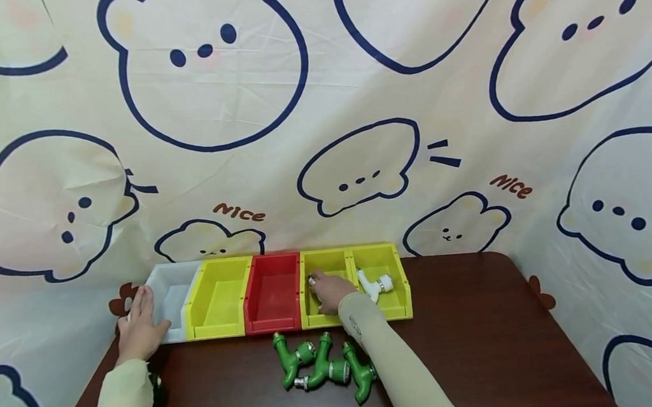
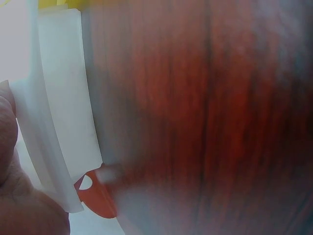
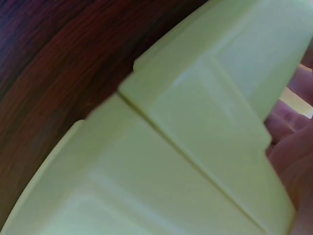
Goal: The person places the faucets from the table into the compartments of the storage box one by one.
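My right hand (image 1: 330, 291) reaches down into a yellow bin (image 1: 325, 321), fingers curled, with a small silvery-white piece (image 1: 312, 280) at the fingertips; most of that piece is hidden. In the right wrist view, bent fingers (image 3: 293, 132) show behind the pale yellow bin wall (image 3: 195, 122). A white tap (image 1: 375, 286) with a silvery collar lies in the yellow bin at the right end. My left hand (image 1: 140, 332) rests against the left side of the white bin (image 1: 172, 290), fingers extended and thumb near its front edge.
Three green taps (image 1: 321, 369) lie on the dark wooden table (image 1: 220, 380) before the row. Between the white bin and my right hand stand another yellow bin (image 1: 219, 291) and a red bin (image 1: 275, 292). A cartoon-printed sheet (image 1: 358, 91) hangs behind.
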Demonstrator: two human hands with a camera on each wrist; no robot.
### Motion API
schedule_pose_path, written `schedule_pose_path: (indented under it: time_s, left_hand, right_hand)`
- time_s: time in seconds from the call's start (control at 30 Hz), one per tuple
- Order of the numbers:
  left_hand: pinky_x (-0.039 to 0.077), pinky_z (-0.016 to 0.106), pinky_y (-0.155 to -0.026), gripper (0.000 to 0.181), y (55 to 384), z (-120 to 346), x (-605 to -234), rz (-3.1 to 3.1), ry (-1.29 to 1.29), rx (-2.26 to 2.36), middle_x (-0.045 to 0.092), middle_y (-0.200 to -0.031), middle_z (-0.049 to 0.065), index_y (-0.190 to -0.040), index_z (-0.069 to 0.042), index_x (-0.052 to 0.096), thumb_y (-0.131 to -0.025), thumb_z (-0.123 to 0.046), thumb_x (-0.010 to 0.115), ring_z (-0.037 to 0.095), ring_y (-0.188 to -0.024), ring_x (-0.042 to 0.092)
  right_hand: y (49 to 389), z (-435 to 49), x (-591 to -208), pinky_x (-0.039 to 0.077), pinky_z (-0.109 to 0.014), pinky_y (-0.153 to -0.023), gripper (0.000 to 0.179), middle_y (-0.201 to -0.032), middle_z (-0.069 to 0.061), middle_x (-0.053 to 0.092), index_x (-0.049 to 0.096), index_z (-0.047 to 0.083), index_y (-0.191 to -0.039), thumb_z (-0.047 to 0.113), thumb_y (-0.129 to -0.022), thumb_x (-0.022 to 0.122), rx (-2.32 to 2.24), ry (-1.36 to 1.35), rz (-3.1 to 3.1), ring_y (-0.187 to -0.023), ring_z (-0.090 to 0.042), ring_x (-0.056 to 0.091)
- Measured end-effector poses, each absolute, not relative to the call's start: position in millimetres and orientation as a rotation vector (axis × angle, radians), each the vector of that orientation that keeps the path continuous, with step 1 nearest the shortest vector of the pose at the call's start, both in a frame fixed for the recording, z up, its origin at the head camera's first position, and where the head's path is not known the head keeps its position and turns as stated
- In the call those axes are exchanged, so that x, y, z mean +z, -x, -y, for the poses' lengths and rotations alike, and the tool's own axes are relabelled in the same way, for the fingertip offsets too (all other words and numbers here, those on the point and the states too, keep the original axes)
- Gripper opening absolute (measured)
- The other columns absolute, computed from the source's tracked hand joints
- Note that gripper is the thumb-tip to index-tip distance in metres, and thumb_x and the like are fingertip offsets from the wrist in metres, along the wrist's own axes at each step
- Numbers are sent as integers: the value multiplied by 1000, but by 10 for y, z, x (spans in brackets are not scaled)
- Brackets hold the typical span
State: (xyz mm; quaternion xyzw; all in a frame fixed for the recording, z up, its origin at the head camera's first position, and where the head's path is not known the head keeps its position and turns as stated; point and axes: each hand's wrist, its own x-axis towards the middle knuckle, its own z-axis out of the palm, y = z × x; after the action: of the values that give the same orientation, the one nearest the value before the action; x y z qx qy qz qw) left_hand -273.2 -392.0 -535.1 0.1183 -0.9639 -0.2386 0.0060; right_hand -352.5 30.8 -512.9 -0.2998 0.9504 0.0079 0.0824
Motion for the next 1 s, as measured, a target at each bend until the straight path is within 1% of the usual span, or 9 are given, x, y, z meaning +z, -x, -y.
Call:
schedule_pose_path:
  time_s: [0.2, 0.33, 0.43, 0.6, 0.7, 0.8, 0.87, 0.97, 1.0]
  left_hand:
    - [18, 76, -113, 98, 2724, 3934, -5359, 3015, -353, -723, -17, -171, 23, -160, -3, -18, -98, -15, 58, 65, -136, 9]
    - [20, 77, -111, 99, 2723, 3943, -5361, 3012, -346, -722, -19, -171, 23, -160, -3, -18, -98, -15, 58, 65, -131, 13]
    - [21, 77, -111, 98, 2725, 3939, -5376, 3015, -348, -724, -20, -171, 22, -160, -4, -18, -98, -16, 58, 65, -131, 13]
    - [23, 77, -111, 99, 2730, 3930, -5381, 3019, -338, -702, -19, -171, 23, -160, -3, -17, -99, -16, 59, 65, -130, 15]
    - [24, 77, -110, 99, 2736, 3923, -5354, 3014, -328, -692, -18, -171, 24, -160, -3, -17, -98, -15, 60, 64, -127, 17]
    - [24, 77, -109, 99, 2737, 3914, -5334, 3014, -339, -704, -19, -171, 23, -160, -3, -17, -98, -15, 59, 65, -127, 17]
    - [24, 77, -109, 99, 2739, 3911, -5331, 3016, -353, -719, -19, -171, 23, -160, -3, -18, -99, -15, 59, 65, -128, 16]
    - [23, 78, -110, 99, 2737, 3911, -5337, 3015, -371, -735, -19, -171, 23, -160, -4, -18, -99, -15, 59, 65, -129, 15]
    - [23, 78, -110, 99, 2739, 3913, -5340, 3014, -374, -738, -19, -171, 22, -160, -5, -19, -99, -15, 59, 65, -128, 14]
  right_hand:
    - [3537, -299, -5171, 57, -24, -71, 20, -161, -2, 43, 73, 20, -98, 31, -86, 85, 58, 905, -2844, -86, -14, 68]
    - [3544, -294, -5183, 57, -23, -71, 22, -160, -2, 44, 74, 20, -100, 33, -85, 85, 58, 905, -2840, -87, -13, 68]
    - [3542, -307, -5184, 58, -24, -77, 24, -158, -3, 46, 75, 20, -100, 34, -85, 86, 60, 911, -2846, -94, -14, 68]
    - [3518, -349, -5166, 58, -29, -95, 28, -156, -4, 49, 76, 19, -103, 33, -82, 88, 21, 958, -2870, -117, -19, 66]
    - [3497, -389, -5120, 57, -33, -100, 35, -156, -5, 51, 77, 18, -111, 32, -81, 89, -32, 1018, -2878, -124, -22, 64]
    - [3472, -455, -5043, 57, -36, -101, 50, -156, -5, 52, 73, 17, -128, 31, -82, 87, -103, 1053, -2880, -124, -24, 65]
    - [3458, -512, -4999, 55, -36, -103, 57, -158, -4, 51, 70, 17, -136, 32, -84, 86, -139, 1061, -2880, -127, -24, 64]
    - [3431, -606, -4945, 53, -37, -107, 58, -158, -4, 51, 66, 16, -141, 33, -88, 82, -160, 1081, -2884, -131, -23, 61]
    - [3423, -637, -4936, 52, -37, -108, 56, -158, -4, 51, 67, 15, -140, 32, -89, 81, -157, 1092, -2889, -132, -23, 61]
